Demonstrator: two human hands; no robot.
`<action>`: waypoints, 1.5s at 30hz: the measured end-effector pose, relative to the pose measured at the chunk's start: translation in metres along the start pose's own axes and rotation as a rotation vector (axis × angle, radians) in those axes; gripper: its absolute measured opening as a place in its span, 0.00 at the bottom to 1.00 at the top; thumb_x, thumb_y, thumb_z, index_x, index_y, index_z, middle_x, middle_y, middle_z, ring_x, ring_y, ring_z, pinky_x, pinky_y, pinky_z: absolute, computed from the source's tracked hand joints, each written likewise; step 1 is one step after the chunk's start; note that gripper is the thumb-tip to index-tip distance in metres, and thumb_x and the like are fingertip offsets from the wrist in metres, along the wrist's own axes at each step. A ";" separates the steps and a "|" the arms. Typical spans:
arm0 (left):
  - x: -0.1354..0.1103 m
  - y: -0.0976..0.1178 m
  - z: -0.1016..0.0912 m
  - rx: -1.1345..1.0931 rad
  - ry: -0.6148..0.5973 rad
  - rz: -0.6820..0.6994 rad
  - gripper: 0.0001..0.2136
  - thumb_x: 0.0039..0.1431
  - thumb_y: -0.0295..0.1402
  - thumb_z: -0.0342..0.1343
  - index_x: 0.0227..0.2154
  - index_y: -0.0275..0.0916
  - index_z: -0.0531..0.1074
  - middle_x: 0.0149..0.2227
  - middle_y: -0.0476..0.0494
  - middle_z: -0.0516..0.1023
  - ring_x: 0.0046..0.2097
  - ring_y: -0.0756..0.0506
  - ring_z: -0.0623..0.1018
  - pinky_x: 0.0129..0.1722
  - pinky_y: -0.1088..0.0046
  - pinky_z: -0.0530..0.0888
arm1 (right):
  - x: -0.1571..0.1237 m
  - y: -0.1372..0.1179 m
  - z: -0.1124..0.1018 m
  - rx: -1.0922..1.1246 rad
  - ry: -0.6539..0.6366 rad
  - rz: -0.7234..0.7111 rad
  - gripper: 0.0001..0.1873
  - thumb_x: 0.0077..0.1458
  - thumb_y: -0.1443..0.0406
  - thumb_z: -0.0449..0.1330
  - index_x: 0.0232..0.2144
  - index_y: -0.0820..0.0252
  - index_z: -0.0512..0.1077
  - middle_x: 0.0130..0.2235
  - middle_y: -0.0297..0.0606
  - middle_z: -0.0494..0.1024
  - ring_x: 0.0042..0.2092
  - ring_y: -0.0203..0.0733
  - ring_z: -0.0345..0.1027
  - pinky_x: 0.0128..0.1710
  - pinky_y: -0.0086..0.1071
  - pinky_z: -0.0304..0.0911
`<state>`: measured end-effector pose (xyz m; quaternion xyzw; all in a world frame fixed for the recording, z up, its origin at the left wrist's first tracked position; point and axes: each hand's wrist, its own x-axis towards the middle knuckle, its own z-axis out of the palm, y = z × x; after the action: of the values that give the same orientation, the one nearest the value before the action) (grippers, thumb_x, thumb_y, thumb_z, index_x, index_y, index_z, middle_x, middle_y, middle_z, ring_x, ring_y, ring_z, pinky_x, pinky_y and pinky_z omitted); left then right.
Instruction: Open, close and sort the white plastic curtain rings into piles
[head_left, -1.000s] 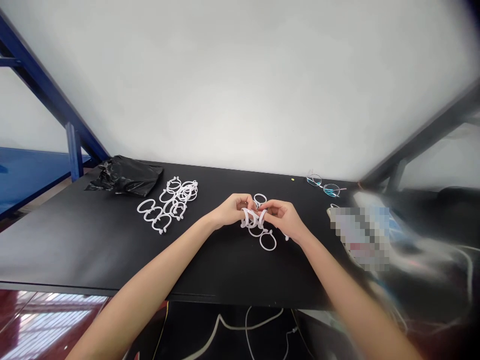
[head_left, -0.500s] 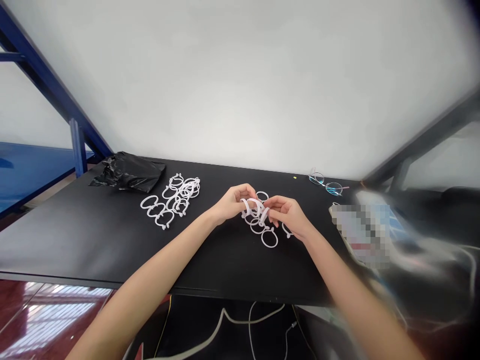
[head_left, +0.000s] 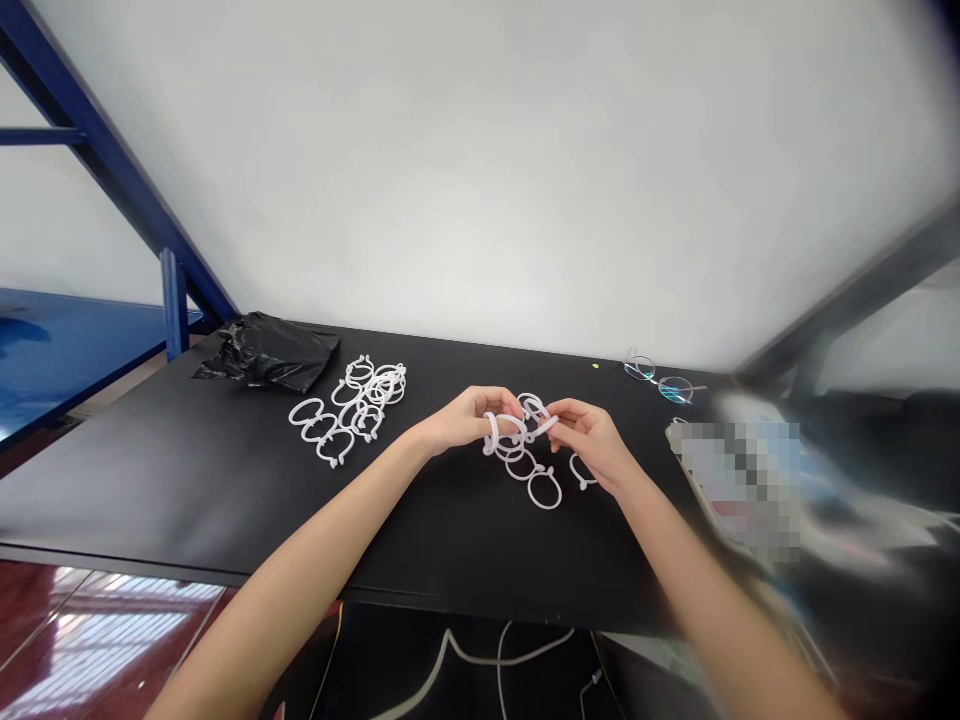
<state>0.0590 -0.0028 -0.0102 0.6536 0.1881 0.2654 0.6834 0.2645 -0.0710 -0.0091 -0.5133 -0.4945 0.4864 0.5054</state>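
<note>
Over the black table [head_left: 450, 540], my left hand [head_left: 466, 418] pinches white plastic curtain rings [head_left: 492, 434], thumb against fingers. My right hand [head_left: 591, 440] is closed on another white ring [head_left: 543, 432], seen nearly edge-on between thumb and fingertips. The held rings overlap, and I cannot tell whether they are linked. Below the hands a loose ring [head_left: 545, 490] lies flat with others partly behind the fingers. A further ring [head_left: 578, 472] is half hidden by my right hand. Left of my hands lies a spread of several white rings [head_left: 321, 427], some with small knobbed ends.
A crumpled black plastic bag [head_left: 274, 352] lies at the back left. Round eyeglasses [head_left: 676, 390] rest near the wall [head_left: 480, 200] at right. A blurred-out flat object [head_left: 739, 490] sits right of my arm. Pale cables [head_left: 450, 645] run below the table's front edge.
My right hand has turned its ring and drawn it slightly right, away from those in my left hand. The whole view has shifted a little.
</note>
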 end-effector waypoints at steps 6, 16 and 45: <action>0.000 0.002 0.003 0.012 -0.038 0.002 0.14 0.52 0.32 0.63 0.40 0.35 0.69 0.32 0.46 0.74 0.31 0.51 0.73 0.31 0.75 0.69 | -0.003 -0.002 0.003 -0.018 -0.087 -0.054 0.12 0.41 0.61 0.71 0.29 0.61 0.77 0.31 0.37 0.77 0.28 0.35 0.66 0.23 0.28 0.63; -0.002 -0.002 0.008 0.401 0.179 0.315 0.14 0.49 0.19 0.54 0.38 0.39 0.64 0.31 0.52 0.67 0.31 0.53 0.68 0.32 0.76 0.68 | -0.003 0.003 0.006 -0.106 -0.102 -0.104 0.19 0.55 0.53 0.62 0.42 0.60 0.77 0.34 0.41 0.78 0.28 0.36 0.66 0.20 0.28 0.64; 0.000 -0.005 0.007 0.501 0.327 0.384 0.07 0.57 0.34 0.59 0.30 0.36 0.68 0.31 0.48 0.75 0.32 0.50 0.74 0.36 0.73 0.72 | 0.001 0.012 0.007 -0.447 0.226 -0.411 0.10 0.55 0.58 0.61 0.35 0.58 0.76 0.40 0.43 0.78 0.41 0.47 0.73 0.35 0.40 0.73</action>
<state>0.0638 -0.0088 -0.0144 0.7733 0.2282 0.4356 0.4003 0.2580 -0.0697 -0.0217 -0.5517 -0.6230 0.1935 0.5196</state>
